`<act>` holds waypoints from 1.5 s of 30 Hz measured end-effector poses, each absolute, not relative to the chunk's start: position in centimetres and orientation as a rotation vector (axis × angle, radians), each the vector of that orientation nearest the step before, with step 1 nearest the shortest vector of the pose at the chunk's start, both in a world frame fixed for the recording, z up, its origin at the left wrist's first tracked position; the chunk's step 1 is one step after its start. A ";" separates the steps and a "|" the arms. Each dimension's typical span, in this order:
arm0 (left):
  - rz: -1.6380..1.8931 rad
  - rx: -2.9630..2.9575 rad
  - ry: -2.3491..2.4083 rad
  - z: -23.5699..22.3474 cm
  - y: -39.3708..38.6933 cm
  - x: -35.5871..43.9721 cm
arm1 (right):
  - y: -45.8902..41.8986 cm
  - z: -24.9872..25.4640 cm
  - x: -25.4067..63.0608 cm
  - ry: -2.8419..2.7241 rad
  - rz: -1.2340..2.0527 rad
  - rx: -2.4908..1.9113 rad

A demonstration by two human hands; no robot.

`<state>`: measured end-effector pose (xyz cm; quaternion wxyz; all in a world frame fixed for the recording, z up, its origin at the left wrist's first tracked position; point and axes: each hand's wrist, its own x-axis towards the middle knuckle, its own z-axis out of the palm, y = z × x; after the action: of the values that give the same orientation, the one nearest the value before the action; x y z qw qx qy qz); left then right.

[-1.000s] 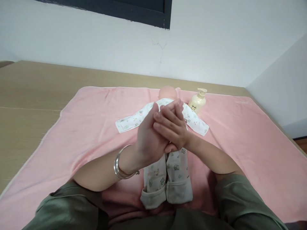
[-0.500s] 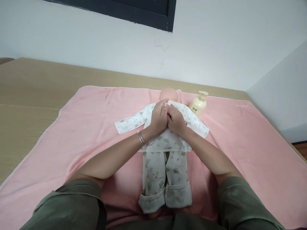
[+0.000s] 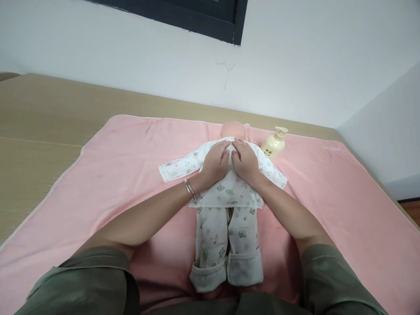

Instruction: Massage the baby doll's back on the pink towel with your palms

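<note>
Leftmost, bare wood-toned table (image 3: 39,113) shows beside a pink blanket (image 3: 124,162) with a pale edge. On the blanket's middle lies a clothed doll (image 3: 228,194), its long axis running away from the person: the bald head (image 3: 233,130) points towards the wall (image 3: 164,74), the legs towards the person, one sleeve spread to either side. The left hand (image 3: 215,162), with silvery bangles (image 3: 189,189) at its wrist, lies palm down on the chest of the white printed shirt (image 3: 226,199); the right hand (image 3: 245,162) mirrors it, a narrow gap parting the two, neither gripping anything. Below, the patterned trousers (image 3: 213,238) end in turned-up cuffs. Just beyond the far sleeve on the right stands a cream pump bottle (image 3: 274,143), bearing a dark drawn face but no legible lettering. Farther right, a faint pale mark (image 3: 331,148) on the blanket is too small to read.
</note>
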<state>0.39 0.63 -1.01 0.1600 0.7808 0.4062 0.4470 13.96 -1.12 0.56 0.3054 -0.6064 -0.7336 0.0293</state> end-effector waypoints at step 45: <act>1.349 2.085 1.378 -2.1 0.6 -0.4 | -5.2 1.9 12.5 -2.279 -0.065 -1.559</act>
<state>-0.42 0.59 -2.08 0.1502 0.7259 0.4795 0.4696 12.53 -5.25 1.93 0.1887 -0.5544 -0.8102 -0.0231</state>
